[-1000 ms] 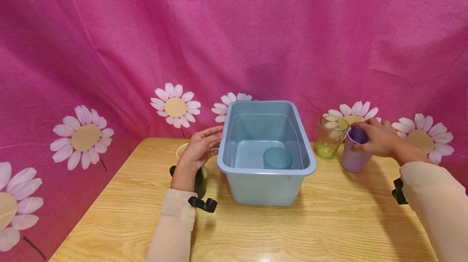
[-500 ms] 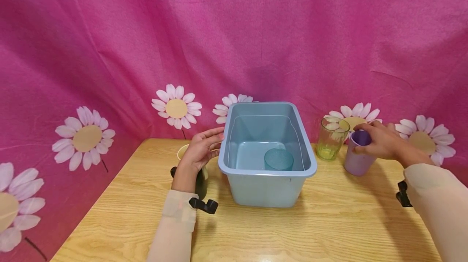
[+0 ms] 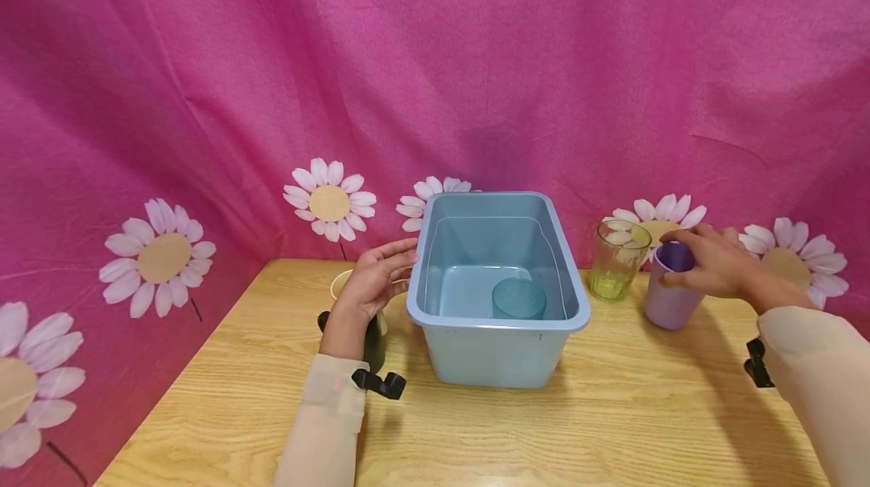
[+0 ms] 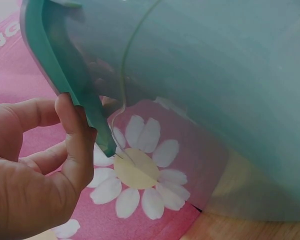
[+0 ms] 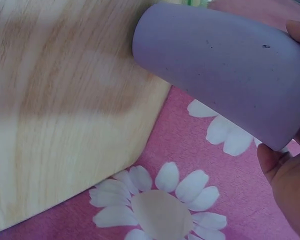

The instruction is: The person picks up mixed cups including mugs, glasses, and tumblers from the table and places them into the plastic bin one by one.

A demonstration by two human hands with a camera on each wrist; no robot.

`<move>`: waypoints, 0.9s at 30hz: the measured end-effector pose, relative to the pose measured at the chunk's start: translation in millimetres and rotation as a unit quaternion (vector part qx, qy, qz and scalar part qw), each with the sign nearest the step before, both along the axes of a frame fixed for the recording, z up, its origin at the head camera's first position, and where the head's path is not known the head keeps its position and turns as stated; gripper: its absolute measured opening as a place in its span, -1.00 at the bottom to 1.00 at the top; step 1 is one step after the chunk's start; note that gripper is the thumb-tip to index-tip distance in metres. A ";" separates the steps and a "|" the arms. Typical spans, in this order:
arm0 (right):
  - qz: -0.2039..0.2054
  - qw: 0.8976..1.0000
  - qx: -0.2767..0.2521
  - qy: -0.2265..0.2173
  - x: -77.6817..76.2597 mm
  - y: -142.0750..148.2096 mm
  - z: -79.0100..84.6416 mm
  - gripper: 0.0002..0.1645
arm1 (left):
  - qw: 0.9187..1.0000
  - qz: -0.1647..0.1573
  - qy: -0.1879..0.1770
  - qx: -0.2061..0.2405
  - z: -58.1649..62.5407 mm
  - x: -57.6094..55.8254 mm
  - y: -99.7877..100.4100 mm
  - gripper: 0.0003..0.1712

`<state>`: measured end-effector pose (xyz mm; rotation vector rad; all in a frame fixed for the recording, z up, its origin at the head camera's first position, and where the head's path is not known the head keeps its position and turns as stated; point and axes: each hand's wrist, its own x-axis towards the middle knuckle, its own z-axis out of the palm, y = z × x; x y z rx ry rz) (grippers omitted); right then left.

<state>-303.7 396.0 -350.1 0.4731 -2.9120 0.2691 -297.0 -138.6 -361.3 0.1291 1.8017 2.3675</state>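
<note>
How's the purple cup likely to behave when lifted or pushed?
The purple cup is probably stiff: its wall looks smoothly rounded, with no dent where the right hand grips near the rim. It may tip if pushed high up, being tall and tapering toward its base. Possibly somewhat slippery: the outside looks smooth, with no handle visible.

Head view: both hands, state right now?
Left hand: open, fingers at the rim of the blue basin.
Right hand: closed, holding the purple cup.

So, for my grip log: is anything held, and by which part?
The right hand holds the purple cup near its rim. The left hand is at the blue tub's rim; any grip is unclear.
</note>
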 end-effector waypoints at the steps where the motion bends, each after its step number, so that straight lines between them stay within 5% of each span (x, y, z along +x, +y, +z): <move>1: -0.001 1.000 0.002 0.002 0.5 0.4 1.3 -0.11 | 1.000 0.000 0.000 0.001 0.1 0.2 0.2 -0.50; 27: -0.003 1.000 0.013 0.028 4.0 7.1 44.5 -0.13 | 1.000 0.004 -0.004 0.003 0.1 0.8 0.4 -0.52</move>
